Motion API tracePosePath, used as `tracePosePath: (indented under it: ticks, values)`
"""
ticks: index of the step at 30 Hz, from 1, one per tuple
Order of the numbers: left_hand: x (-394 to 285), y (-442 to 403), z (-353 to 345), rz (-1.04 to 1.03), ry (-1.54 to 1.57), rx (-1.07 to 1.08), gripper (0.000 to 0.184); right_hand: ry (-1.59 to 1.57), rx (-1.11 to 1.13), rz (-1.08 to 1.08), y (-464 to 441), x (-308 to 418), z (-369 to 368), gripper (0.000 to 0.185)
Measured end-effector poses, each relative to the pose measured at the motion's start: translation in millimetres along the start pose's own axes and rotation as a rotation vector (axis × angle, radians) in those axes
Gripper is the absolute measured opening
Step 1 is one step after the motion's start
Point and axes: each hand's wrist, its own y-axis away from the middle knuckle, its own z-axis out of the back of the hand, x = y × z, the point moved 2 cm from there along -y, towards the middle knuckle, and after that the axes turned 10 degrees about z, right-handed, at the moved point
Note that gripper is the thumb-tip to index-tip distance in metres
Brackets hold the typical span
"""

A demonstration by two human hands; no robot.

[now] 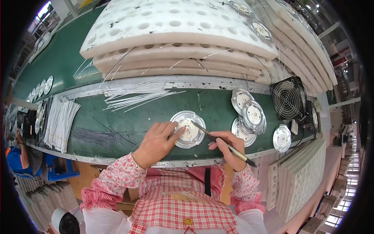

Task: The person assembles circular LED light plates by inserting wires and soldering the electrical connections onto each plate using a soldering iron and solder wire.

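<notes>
On the green bench in front of me lies a round silver LED lamp plate (pixel 188 145) with a pale board at its middle. My left hand (pixel 155 143) rests at the plate's left side, thumb and fingertips closed together over the board. A thin white wire (pixel 150 137) curves back over that hand from the fingers; its tip is hidden. My right hand (pixel 232 148) is closed around a soldering iron (pixel 237 153), held slanting from the right. The iron's tip reaches the upper part of the board, near my left fingertips; whether it touches is too small to tell.
White wires (pixel 136 93) lie loose behind the plate. Farther left are bundled white wires (pixel 60 123) and dark wires (pixel 93 137). Several lamp plates (pixel 254 117) are stacked at right, near a black fan (pixel 288 99). Foam trays (pixel 175 39) rise behind. Another person (pixel 23 160) sits far left.
</notes>
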Motion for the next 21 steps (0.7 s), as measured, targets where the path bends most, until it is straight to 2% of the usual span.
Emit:
tracePosePath:
  ticks: [3,6,9,15,18,21]
  values:
    - [1,0,0,0.000,0.018,-0.006,0.053,0.368,0.014,0.173,-6,-4,-13,0.045]
    - [2,0,0,0.010,0.027,0.013,0.054,0.719,0.062,0.470,-22,7,-47,0.084]
    - [2,-4,2,-0.003,-0.001,0.023,0.042,0.802,0.076,0.408,-21,-15,-63,0.111]
    - [15,-13,15,-0.038,-0.069,-0.138,0.030,0.785,0.073,0.424,-22,-15,-61,0.108]
    - [39,-15,28,0.180,-0.085,-0.330,0.021,0.774,0.033,0.444,-18,-10,-60,0.103]
    - [50,-37,20,0.278,0.020,-0.334,0.017,0.804,0.075,0.343,14,20,-54,0.094]
